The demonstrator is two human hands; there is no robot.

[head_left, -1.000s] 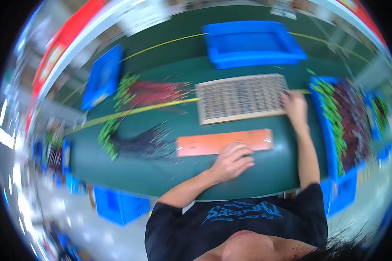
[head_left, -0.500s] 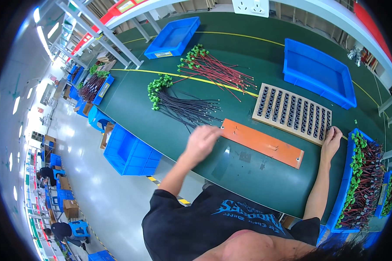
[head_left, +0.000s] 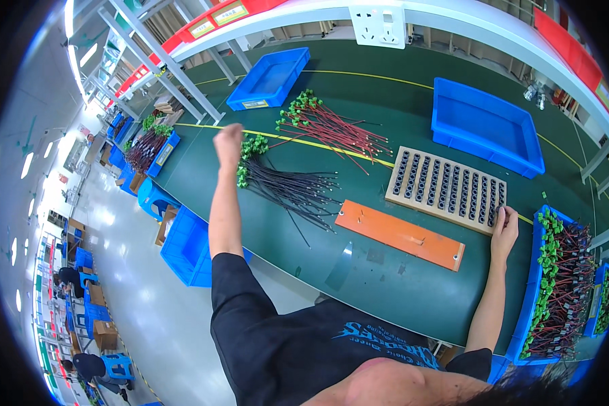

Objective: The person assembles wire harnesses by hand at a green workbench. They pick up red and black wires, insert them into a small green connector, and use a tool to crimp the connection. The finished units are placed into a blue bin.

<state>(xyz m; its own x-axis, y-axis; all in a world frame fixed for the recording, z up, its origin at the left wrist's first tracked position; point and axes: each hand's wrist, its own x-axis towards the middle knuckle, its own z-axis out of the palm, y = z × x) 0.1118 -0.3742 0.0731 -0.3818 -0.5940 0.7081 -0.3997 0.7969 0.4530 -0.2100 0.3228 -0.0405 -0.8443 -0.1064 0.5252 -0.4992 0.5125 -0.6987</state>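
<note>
My left hand (head_left: 229, 145) is raised at the far left, fingers curled in, near the green connectors (head_left: 252, 147) of a bundle of black wires (head_left: 292, 183). Whatever it may hold is hidden. My right hand (head_left: 504, 233) grips the near right corner of a light wooden board (head_left: 421, 201) set with rows of black round pieces. An orange strip-shaped plate (head_left: 392, 232) with small upright pins lies between me and the board. Beyond the black wires is a bundle of red wires (head_left: 348, 139) with green connectors.
Blue trays stand at the back left (head_left: 267, 78) and back right (head_left: 487, 128). To my right, a blue bin (head_left: 531, 298) is full of wired green connectors. A metal shelf frame (head_left: 162, 61) rises at the left, and a blue crate (head_left: 186, 247) sits beyond the table's left edge.
My left hand has moved from the orange plate's left end up and left, past the black wires. My right hand stays at the board's corner. The whole view has shifted slightly.
</note>
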